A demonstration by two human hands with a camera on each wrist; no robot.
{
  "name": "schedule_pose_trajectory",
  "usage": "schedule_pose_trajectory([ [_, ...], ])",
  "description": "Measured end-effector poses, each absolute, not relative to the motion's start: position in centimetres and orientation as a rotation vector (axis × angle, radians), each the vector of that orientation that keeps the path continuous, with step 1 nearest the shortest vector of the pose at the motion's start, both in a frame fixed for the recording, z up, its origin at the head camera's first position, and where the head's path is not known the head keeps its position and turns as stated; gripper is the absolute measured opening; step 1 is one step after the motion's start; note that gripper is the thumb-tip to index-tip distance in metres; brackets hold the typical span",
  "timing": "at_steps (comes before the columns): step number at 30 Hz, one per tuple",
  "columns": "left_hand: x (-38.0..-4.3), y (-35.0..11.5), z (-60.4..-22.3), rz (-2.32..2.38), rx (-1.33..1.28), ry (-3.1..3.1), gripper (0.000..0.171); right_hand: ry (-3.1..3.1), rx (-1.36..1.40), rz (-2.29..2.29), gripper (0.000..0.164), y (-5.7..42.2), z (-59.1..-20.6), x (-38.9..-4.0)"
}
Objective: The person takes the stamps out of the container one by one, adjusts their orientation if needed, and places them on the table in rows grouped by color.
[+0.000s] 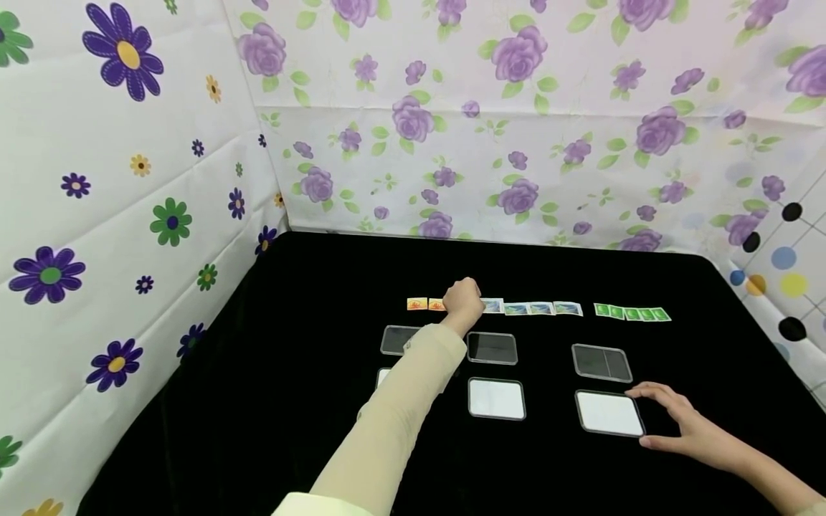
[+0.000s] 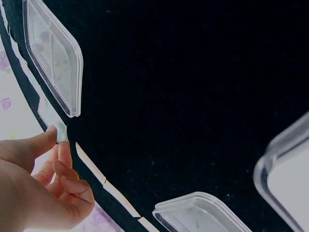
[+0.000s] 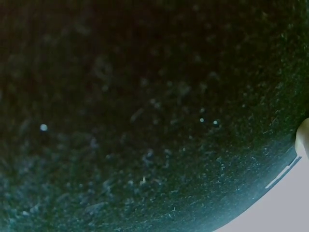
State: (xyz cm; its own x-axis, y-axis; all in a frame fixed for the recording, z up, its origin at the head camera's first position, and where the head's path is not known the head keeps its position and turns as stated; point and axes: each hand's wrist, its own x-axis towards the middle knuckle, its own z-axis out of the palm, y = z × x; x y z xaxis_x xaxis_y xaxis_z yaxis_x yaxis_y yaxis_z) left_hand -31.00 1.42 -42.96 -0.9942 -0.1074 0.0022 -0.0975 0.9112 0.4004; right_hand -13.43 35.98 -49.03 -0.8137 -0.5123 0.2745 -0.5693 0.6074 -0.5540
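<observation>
In the head view my left hand (image 1: 463, 304) reaches over a row of small stamp-like cards. It covers the gap between the orange cards (image 1: 416, 304) and the blue cards (image 1: 541, 308). The left wrist view shows its thumb and a finger pinching a pale small card (image 2: 62, 129) at the end of a row. My right hand (image 1: 687, 424) is at the right side of a clear-rimmed box with a white inside (image 1: 609, 413). Its index finger and thumb are spread and touch the box's two right corners. Only a fingertip (image 3: 303, 137) shows in the right wrist view.
Green cards (image 1: 632, 313) lie in a row at the right. Clear lids or trays (image 1: 492, 348), (image 1: 601, 362) sit behind white-filled boxes (image 1: 496, 399). My left forearm partly hides the leftmost tray (image 1: 395, 340) and box. Floral sheets (image 1: 413, 179) border the black tabletop (image 1: 258, 401).
</observation>
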Motion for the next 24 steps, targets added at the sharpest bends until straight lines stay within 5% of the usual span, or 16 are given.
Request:
schedule_pose_trajectory([
  [24,-29.7,-1.9,-41.8,-0.677,0.066,-2.977,0.014,-2.753,0.939,1.008,0.063,36.1,-48.9,-13.4],
])
